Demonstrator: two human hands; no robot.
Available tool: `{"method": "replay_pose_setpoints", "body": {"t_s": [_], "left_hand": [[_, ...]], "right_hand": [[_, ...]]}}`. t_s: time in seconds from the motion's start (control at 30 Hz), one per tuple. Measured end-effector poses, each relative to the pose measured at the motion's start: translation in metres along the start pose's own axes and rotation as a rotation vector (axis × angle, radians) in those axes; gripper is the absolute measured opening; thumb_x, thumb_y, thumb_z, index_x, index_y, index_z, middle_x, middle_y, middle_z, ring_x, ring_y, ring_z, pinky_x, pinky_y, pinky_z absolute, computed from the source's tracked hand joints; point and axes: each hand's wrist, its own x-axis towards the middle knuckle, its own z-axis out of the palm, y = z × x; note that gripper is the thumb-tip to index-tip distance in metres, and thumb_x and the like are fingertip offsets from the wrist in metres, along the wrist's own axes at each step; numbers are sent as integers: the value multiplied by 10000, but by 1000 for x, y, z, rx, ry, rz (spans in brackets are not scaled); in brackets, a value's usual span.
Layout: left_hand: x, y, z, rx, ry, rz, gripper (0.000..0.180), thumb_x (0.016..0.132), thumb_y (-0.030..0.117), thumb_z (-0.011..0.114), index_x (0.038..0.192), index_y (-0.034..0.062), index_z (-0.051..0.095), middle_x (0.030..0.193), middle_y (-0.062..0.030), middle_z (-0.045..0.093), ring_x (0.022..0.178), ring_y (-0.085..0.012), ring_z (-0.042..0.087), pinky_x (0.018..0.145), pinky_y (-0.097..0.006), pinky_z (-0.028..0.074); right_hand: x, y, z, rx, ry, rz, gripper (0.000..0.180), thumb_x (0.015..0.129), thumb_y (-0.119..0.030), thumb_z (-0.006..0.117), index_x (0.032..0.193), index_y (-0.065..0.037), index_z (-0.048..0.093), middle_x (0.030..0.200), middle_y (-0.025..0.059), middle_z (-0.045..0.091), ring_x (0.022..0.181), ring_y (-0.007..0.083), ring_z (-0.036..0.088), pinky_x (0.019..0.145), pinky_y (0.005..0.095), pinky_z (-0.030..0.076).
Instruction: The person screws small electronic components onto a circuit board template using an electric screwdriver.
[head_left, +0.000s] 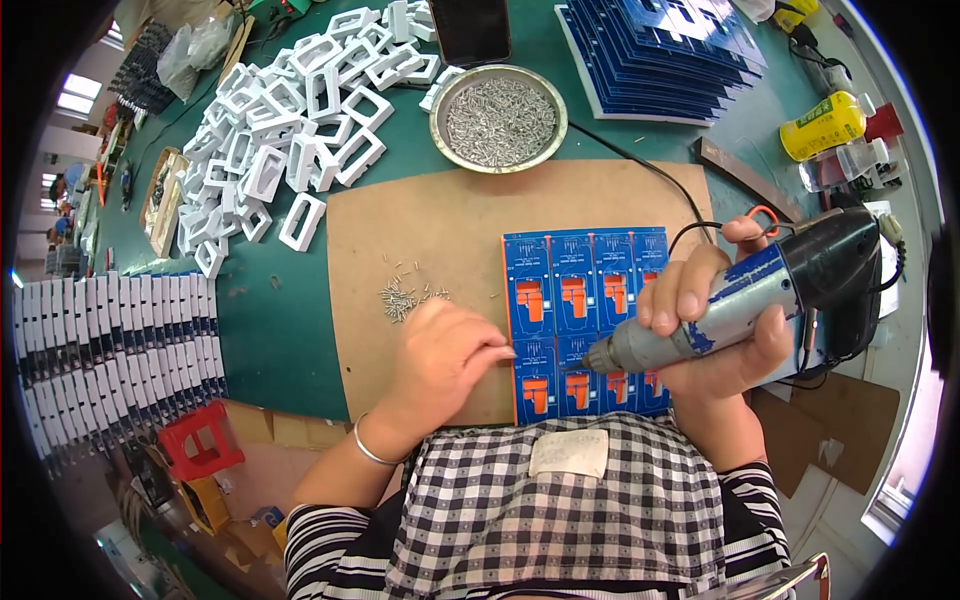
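My right hand (715,310) is wrapped round a grey and black electric screwdriver (735,305) with worn blue patches. Its nose points left, over the lower part of a blue panel (535,250) with rows of orange shapes. At the panel's left edge, the thumb and fingers of my left hand (445,350) are pinched together; whatever they hold is too small to make out. Just beyond that hand lies a small heap of loose screws (398,300). Both heap and panel rest on a brown board (420,215).
A metal bowl (437,130) of screws stands beyond the board, beside a dark phone-like slab (472,35). White rectangular frames (265,175) are piled far left, white-and-blue pieces (120,340) stacked nearer. Blue panels (650,60) are stacked far right, near a yellow bottle (825,125).
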Motion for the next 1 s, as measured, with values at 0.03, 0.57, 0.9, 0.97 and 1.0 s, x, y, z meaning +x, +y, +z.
{"method": "replay_pose_setpoints", "body": {"t_s": [0.03,0.57,0.9,0.97,1.0], "left_hand": [[2,2,5,-14,-7,0,165,672,141,766,762,105,632,771,-17,628,729,-222,552,686,-350,427],[23,-6,5,71,-190,28,174,688,231,761,757,156,620,758,37,569,763,-187,525,718,-344,362],[19,-10,9,27,-114,53,200,663,235,770,754,162,607,769,43,570,754,-187,523,730,-349,365],[18,-12,9,29,-112,62,203,660,235,770,755,164,606,770,44,569,749,-188,522,729,-349,365],[18,-12,9,25,-106,60,203,660,235,770,755,164,606,770,44,569,749,-188,522,729,-349,365]], "right_hand": [[0,1,1,5,-5,16,623,796,-456,582,1222,-48,382,718,112,583,608,242,612,587,371,534],[0,12,28,-163,-138,-6,661,807,-469,660,1274,-88,388,769,80,582,671,236,608,662,385,507],[9,27,22,-178,-483,-40,697,777,-161,736,1320,-38,319,931,148,632,853,252,648,801,350,522],[6,23,33,-268,-448,-7,674,794,-305,724,1297,-90,332,882,118,612,811,252,631,762,375,512],[5,22,38,-352,-412,23,666,810,-448,713,1274,-141,345,832,87,593,769,253,615,724,401,501]]}}
